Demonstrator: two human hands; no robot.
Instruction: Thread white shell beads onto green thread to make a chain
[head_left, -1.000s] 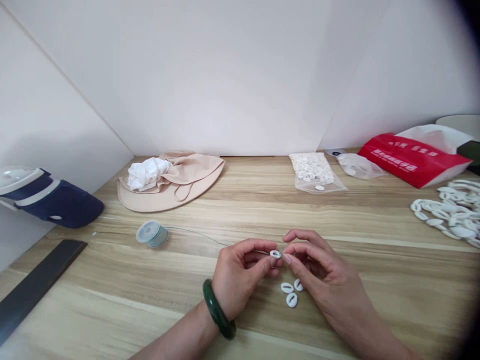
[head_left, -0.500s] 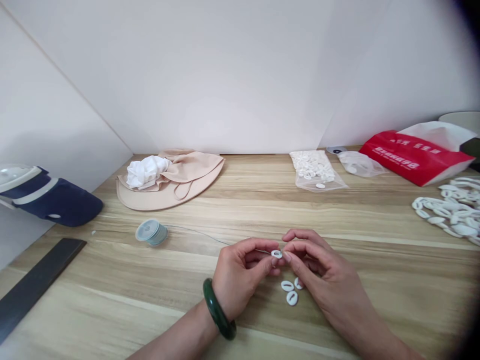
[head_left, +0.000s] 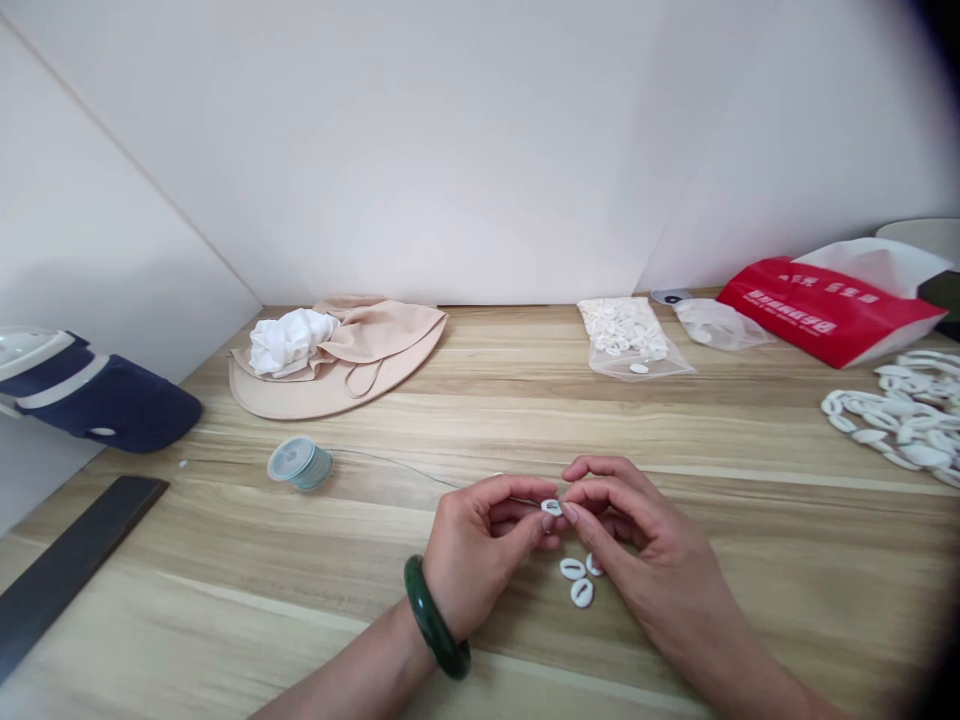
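Note:
A small white shell with a dark slit is pinched between the thumb and fingers of my left hand, which wears a green bangle. My right hand has its thumb and index finger pressed together at the shell's right end; whatever lies between those fingertips is too small to tell. A thin thread runs from a pale blue spool to behind my left hand. Below the fingers, loose shells lie on the table, one partly covered by my right hand.
A beige hat with white cloth lies at the back left. A dark blue bottle and a black bar are at the left. Rightward are a bag of shells, a red packet and strung shells.
Both hands keep nearly the same pose around the shell. The whole view has shifted very slightly, with objects appearing a little further left and up.

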